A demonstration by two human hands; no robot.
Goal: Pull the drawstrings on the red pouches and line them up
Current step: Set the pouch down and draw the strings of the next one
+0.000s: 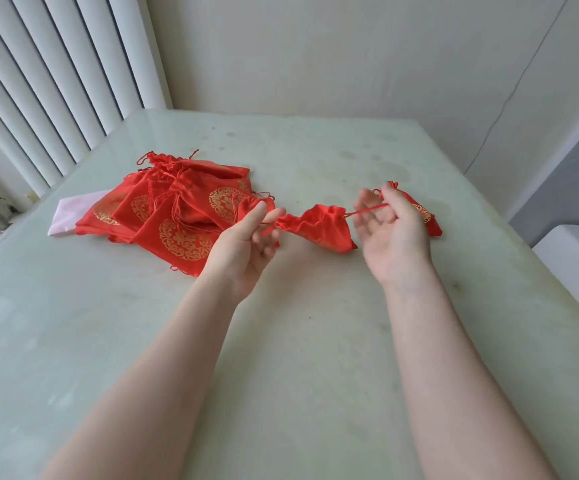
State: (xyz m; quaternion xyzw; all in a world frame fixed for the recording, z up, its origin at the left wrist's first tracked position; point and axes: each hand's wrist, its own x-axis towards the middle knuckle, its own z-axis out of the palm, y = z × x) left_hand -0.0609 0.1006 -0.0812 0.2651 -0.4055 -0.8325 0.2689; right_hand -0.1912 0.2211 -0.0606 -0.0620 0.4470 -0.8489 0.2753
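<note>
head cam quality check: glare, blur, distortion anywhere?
Head view: soft daylight, mild sheen on the pale green glossy tabletop at far left, faint shadows; wide-angle bending curves the white vertical blinds; slight softness on the left hand and right hand pulling the cinched red fabric pouch; gold print on the red pouch pile stays readable.

Above the tabletop (316, 341) middle, the left hand (246, 244) and right hand (393, 233) each pinch a drawstring (366, 211) of a gathered red pouch (319, 226). A pile of red pouches (177, 209) lies toward the left edge. Another pouch (428, 216) lies behind the right hand.
</note>
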